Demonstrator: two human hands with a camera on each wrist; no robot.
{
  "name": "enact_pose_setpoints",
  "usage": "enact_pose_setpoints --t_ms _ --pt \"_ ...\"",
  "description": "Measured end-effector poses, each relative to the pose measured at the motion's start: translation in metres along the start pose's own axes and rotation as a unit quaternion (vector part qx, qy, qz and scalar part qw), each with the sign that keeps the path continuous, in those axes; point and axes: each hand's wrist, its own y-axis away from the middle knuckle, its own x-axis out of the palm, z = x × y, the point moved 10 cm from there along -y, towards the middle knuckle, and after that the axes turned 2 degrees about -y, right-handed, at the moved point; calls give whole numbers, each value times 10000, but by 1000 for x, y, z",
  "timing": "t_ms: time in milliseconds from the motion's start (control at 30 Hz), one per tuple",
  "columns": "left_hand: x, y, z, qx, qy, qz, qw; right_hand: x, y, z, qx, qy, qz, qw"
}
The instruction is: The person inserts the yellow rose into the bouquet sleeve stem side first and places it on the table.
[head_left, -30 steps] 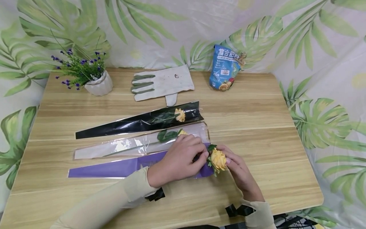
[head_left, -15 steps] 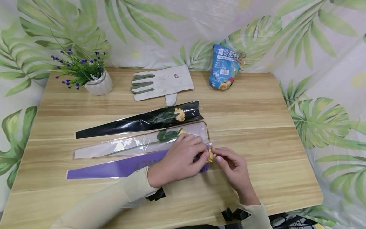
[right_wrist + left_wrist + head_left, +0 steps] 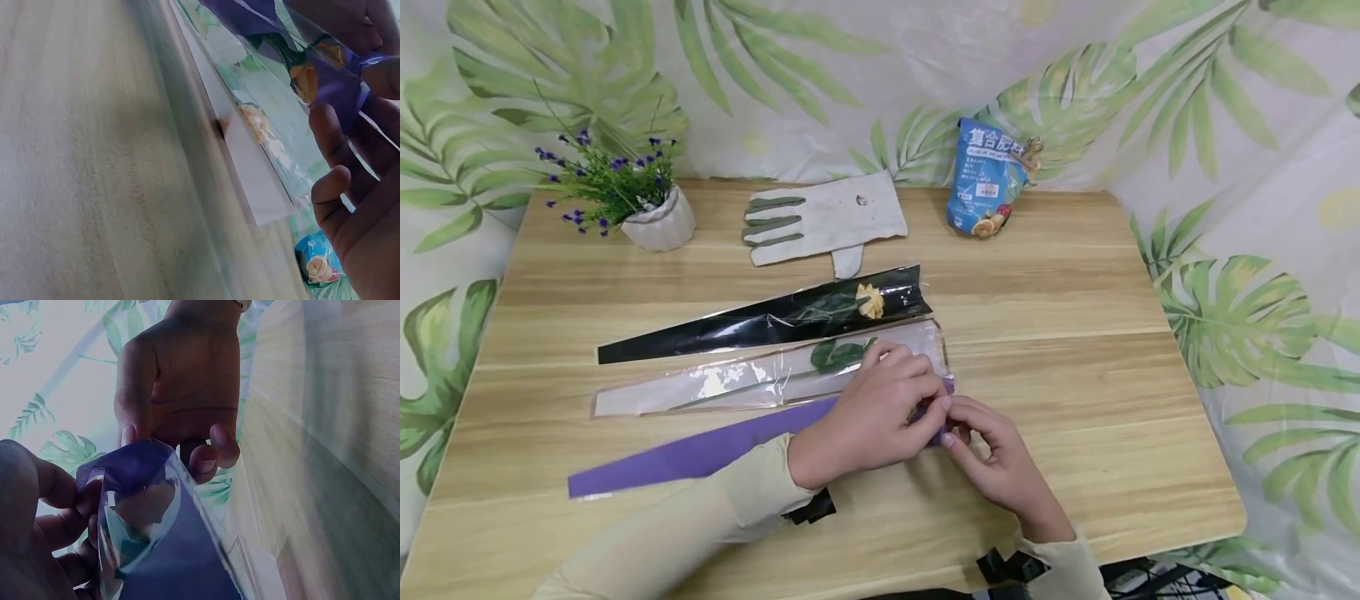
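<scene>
A long, tapering purple flower sleeve (image 3: 700, 452) lies slanted across the table, its wide mouth between the two hands. My left hand (image 3: 872, 417) pinches one side of the mouth with thumb and fingers. On the right, my right hand (image 3: 996, 454) holds the mouth's end edge, with its other fingers loosely bent. Inside the clear film a yellow rose (image 3: 304, 82) shows in the right wrist view; the hands mostly cover it in the head view. The left wrist view looks along the sleeve (image 3: 178, 550), with green leaves inside.
Just beyond lie a white-backed clear sleeve (image 3: 715, 383) with a green-leaved stem and a black sleeve (image 3: 737, 325) holding a yellow rose. Farther back are a work glove (image 3: 835, 218), a blue fertilizer pouch (image 3: 985, 179) and a white pot (image 3: 661, 221) of purple flowers.
The rose head has gone from outside the mouth to inside the purple sleeve. My right hand has moved left to the mouth. The sleeve's narrow end has swung toward the near edge.
</scene>
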Motion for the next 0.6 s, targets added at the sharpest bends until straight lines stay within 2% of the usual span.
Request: enact_pose_setpoints --t_ms 133,200,333,400,500,600 --pt "0 0 2 -49 -1 -55 10000 0 1 -2 -13 58 38 10000" --pt "0 -1 1 -46 71 -68 9999 3 1 -4 70 109 177 9998" --pt "6 0 -1 6 151 95 9998 16 0 -16 521 331 628 9961" --pt "7 5 0 -21 38 243 9997 17 -1 -23 818 395 632 9939" --pt "3 24 6 -116 -394 428 9982 8 -2 -27 1362 289 263 9899" --pt "2 58 10 -117 -1030 742 9918 -1 -2 -29 1911 17 -17 9816"
